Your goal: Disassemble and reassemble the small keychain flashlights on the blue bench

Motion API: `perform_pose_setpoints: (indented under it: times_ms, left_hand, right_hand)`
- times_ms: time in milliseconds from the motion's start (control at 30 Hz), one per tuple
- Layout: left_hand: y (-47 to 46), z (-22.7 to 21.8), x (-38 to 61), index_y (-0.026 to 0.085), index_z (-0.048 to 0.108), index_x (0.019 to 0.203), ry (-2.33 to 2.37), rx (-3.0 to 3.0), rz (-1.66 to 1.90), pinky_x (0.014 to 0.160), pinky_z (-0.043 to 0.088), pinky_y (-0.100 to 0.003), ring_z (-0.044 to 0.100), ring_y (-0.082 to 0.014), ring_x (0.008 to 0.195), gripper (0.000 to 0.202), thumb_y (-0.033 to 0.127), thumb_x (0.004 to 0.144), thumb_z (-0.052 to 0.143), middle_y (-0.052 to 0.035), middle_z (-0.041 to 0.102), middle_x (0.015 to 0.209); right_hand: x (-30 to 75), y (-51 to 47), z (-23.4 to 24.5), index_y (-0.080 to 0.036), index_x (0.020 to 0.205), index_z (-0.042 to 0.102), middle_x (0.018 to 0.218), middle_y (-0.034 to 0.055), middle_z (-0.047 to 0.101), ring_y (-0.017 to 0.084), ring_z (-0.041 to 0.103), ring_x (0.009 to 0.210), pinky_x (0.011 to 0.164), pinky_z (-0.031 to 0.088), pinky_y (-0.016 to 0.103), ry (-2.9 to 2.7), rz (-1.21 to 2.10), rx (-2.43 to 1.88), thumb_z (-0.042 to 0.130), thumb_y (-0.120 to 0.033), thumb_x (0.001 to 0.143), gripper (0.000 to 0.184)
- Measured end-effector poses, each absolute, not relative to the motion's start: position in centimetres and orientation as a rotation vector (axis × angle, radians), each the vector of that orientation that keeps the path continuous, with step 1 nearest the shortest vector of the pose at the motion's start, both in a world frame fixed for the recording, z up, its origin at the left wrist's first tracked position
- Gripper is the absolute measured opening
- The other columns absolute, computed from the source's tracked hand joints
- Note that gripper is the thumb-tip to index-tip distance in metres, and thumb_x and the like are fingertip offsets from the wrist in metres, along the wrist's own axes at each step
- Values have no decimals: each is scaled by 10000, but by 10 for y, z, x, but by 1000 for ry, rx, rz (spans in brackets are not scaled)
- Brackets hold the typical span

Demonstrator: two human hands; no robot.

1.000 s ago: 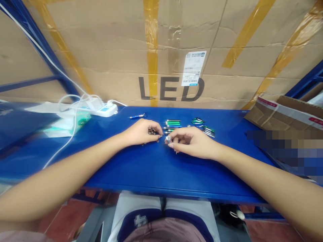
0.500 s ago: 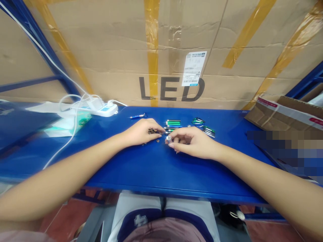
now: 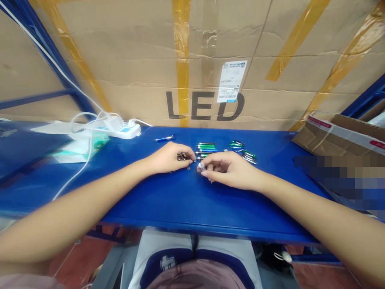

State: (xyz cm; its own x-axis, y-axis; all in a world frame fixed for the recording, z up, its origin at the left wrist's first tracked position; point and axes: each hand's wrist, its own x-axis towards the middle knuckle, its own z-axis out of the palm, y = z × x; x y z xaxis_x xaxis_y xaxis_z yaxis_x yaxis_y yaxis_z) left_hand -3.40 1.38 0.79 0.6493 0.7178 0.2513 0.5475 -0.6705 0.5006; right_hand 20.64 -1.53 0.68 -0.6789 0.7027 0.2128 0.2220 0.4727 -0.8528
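Note:
My left hand (image 3: pixel 168 157) is closed on the blue table (image 3: pixel 180 200), its thumb and forefinger nearly together; what lies between the tips is too small to make out. Through the gap in its fingers I see a pile of small round button cells (image 3: pixel 181 156). One loose button cell (image 3: pixel 188 168) lies just below the thumb. Close by on the right, my right hand (image 3: pixel 230 170) pinches a short stack of silvery button cells (image 3: pixel 201 165) between thumb and fingers. Green, blue and dark metal tubes (image 3: pixel 206 147) lie in a row behind the hands.
A slim blue penlight (image 3: pixel 164 139) with a clip lies further back. Green and blue carabiner clips (image 3: pixel 236 145) and thin metal parts (image 3: pixel 249 156) rest at right. A white power strip (image 3: pixel 128 131) with cables stands left. An open cardboard box (image 3: pixel 333 134) sits right, before a large carton (image 3: pixel 135 60).
The left thumb and forefinger have shifted slightly beside the pile, and the forefinger is more curled. My right hand stays nearly still with its stack.

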Motion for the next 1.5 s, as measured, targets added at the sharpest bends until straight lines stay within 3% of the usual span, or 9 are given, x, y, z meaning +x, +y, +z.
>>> perform_pose_setpoints:
  times_ms: [133, 433, 800, 900, 967, 1133, 1500]
  left_hand:
    - [14, 8, -34, 195, 745, 1128, 956, 2541, 604, 869, 528, -293, 704, -188, 953, 280, 296, 888, 643, -67, 767, 1062]
    - [17, 9, -34, 187, 766, 940, 924, 2530, 592, 857, 516, -282, 680, -170, 913, 137, 231, 852, 671, -43, 752, 953]
    - [14, 13, -37, 226, 766, 1068, 1014, 2505, 545, 862, 514, -288, 674, -180, 922, 263, 339, 839, 703, -48, 746, 1013]
    - [15, 24, -43, 211, 765, 1010, 966, 2575, 551, 890, 492, -292, 660, -183, 958, 212, 321, 846, 688, -47, 755, 1007]
    - [15, 35, -50, 203, 766, 919, 947, 2609, 485, 866, 483, -280, 657, -168, 906, 144, 290, 832, 692, -37, 758, 955]
    - [14, 53, -66, 219, 768, 944, 901, 2525, 108, 715, 472, -215, 649, -131, 798, 211, 334, 767, 754, -10, 747, 915]
    - [16, 53, -70, 214, 758, 992, 1019, 2403, -62, 681, 473, -209, 668, -133, 763, 271, 394, 794, 715, -9, 754, 885]
  right_hand:
    - [207, -15, 7, -133, 965, 706, 726, 46, 685, 148, 654, 644, 634, 546, 286, -2183, 1135, -762, 692, -399, 838, 295]
    - [207, -14, 6, -136, 961, 705, 728, 38, 679, 139, 643, 642, 623, 536, 274, -2187, 1139, -750, 683, -379, 840, 272]
    - [207, -14, 8, -128, 966, 703, 728, 45, 689, 139, 640, 646, 611, 522, 269, -2220, 1101, -765, 676, -372, 848, 272]
    - [207, -15, 8, -134, 959, 703, 742, 50, 696, 146, 645, 651, 622, 533, 281, -2209, 1098, -759, 681, -393, 841, 285]
    - [207, -15, 8, -138, 962, 705, 775, 59, 707, 152, 653, 669, 643, 544, 291, -2202, 1097, -763, 684, -401, 833, 294]
    - [207, -15, 7, -149, 956, 706, 786, 56, 710, 143, 644, 678, 648, 545, 280, -2211, 1078, -781, 687, -387, 828, 271]
    - [207, -15, 8, -143, 948, 705, 843, 79, 736, 156, 666, 685, 660, 557, 297, -2227, 1065, -780, 683, -385, 834, 268]
